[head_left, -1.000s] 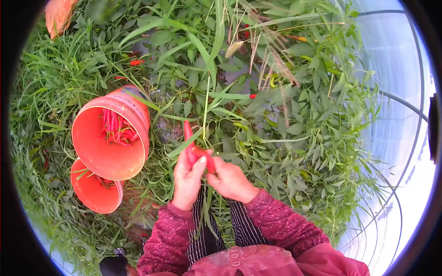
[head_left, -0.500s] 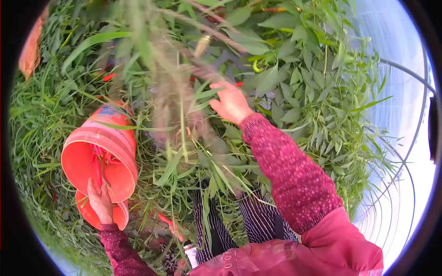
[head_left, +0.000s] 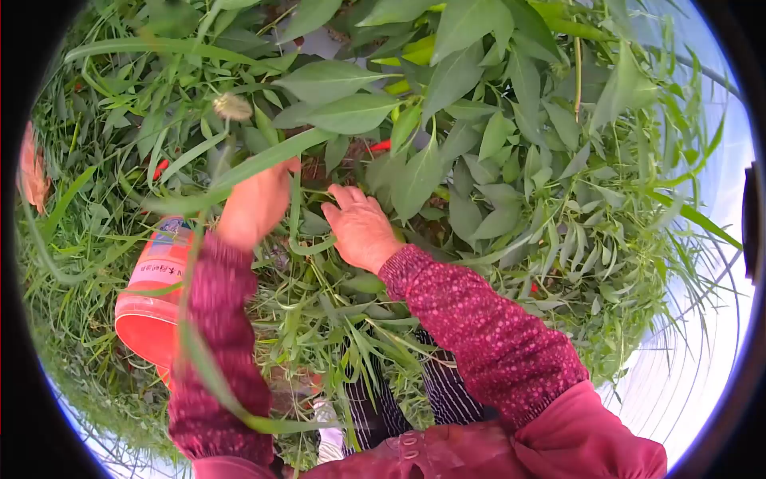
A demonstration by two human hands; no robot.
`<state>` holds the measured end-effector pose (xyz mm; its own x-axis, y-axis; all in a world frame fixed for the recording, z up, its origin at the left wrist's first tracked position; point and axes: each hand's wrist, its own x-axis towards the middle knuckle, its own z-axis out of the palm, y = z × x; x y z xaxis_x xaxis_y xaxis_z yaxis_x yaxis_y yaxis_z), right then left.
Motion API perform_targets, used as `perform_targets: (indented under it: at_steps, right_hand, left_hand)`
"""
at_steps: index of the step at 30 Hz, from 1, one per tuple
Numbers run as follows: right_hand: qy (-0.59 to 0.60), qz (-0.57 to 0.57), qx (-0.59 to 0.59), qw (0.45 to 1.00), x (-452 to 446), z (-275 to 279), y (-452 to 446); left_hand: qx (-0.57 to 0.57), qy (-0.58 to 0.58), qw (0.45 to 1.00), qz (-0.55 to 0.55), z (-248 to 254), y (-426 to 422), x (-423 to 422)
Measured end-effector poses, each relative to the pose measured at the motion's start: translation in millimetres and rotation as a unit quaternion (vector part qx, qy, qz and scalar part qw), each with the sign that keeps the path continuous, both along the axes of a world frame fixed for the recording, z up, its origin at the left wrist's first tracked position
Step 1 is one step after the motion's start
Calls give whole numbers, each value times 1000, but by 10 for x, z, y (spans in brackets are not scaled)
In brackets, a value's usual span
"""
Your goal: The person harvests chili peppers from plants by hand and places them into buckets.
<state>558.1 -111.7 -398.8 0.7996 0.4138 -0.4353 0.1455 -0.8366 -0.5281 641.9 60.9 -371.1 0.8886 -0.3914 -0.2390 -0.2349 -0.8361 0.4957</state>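
My left hand (head_left: 257,206) reaches in among the pepper plants. A long grass blade (head_left: 239,177) crosses in front of it, and its fingers are blurred and partly hidden. Close on its right, my right hand (head_left: 363,230) is bent at the wrist, fingers loosely apart, with nothing visible in them. Its fingertips are at the edge of the leaves. Just above it a red chili pepper (head_left: 381,146) shows among broad green leaves (head_left: 351,113). Green peppers (head_left: 419,52) hang farther up.
A red bucket (head_left: 148,326) lies tilted at the left, partly behind my left sleeve. Another red chili pepper (head_left: 161,169) shows in the foliage above it. Clear plastic sheeting over hoops (head_left: 710,319) stands on the right. An orange-red object (head_left: 33,172) is at the far left edge.
My left hand has left the bucket and moved up and right, beside my right hand. My right hand has shifted slightly down and left. The blurred stalks in front are gone.
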Motion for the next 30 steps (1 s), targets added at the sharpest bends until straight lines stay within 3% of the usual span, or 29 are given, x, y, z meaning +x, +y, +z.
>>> perform_targets:
  at_steps: [1,2,4,5,6,7,8,9,11,12,13,14,15,16,17,19,20,21,23,24,27,28,29,30]
  right_hand:
    - [-5,-4,8,1000,-19,-12,-19]
    - [3,-12,13,1000,-28,-31,-33]
    - [-5,-32,30,999,-85,-117,-33]
    - [-15,-47,40,998,-131,-188,-23]
    - [18,-103,48,993,-197,-335,22]
    - [21,-105,51,993,-223,-398,33]
    - [-7,-114,82,990,-253,-457,41]
    - [-37,-120,112,986,-221,-432,38]
    - [-66,-110,78,989,-212,-347,19]
    - [-97,-101,43,989,-199,-293,15]
    - [-94,-101,47,989,-230,-372,7]
    - [-169,-68,28,983,-285,-526,0]
    - [-243,-35,10,969,-312,-606,-1]
    - [-8,-126,141,982,-223,-383,-31]
    - [-7,-124,147,981,-231,-406,-29]
    - [-2,-112,99,989,-245,-447,-8]
    - [24,-111,105,988,-265,-465,-16]
    - [25,-109,106,988,-271,-457,-16]
    - [35,-102,94,990,-277,-440,-15]
    - [36,-100,93,990,-279,-433,-12]
    - [47,-103,115,987,-218,-342,-13]
    - [18,-63,94,993,-170,-231,-39]
    - [-11,-23,73,997,-143,-170,-52]
    - [-13,-23,71,997,-149,-174,-39]
  left_hand:
    - [82,-1,996,-38,-289,77,112]
    - [89,3,995,-40,-454,142,174]
    - [6,117,992,44,-719,263,281]
    - [10,118,992,42,-1012,400,248]
    - [6,13,999,-40,-1394,570,172]
    - [0,-91,988,-121,-1231,435,203]
    - [254,-37,955,-150,-1094,250,183]
    - [256,-36,954,-151,-1121,241,185]
    - [409,-18,898,-162,-1176,230,164]
    - [350,-120,916,-154,-1258,393,154]
    - [353,-117,915,-155,-1396,565,163]
    - [121,-45,991,31,-1622,768,191]
    - [-121,28,969,215,-1872,1023,232]
    - [-33,49,984,169,-2158,1375,296]
    - [-27,47,984,170,-2059,1387,266]
    - [128,-85,980,-124,-1946,1433,117]
    - [61,-127,981,-131,-2017,1400,108]
    - [62,-127,982,-129,-1989,1380,85]
    - [-14,-75,997,17,-1977,1248,22]
    - [-15,-74,997,20,-1971,1172,-1]
    - [-79,94,973,196,-1672,776,103]
    - [81,-79,994,-2,-1187,485,101]
    - [81,-81,993,-2,-1242,481,91]
    - [165,-24,986,-31,-1299,429,91]
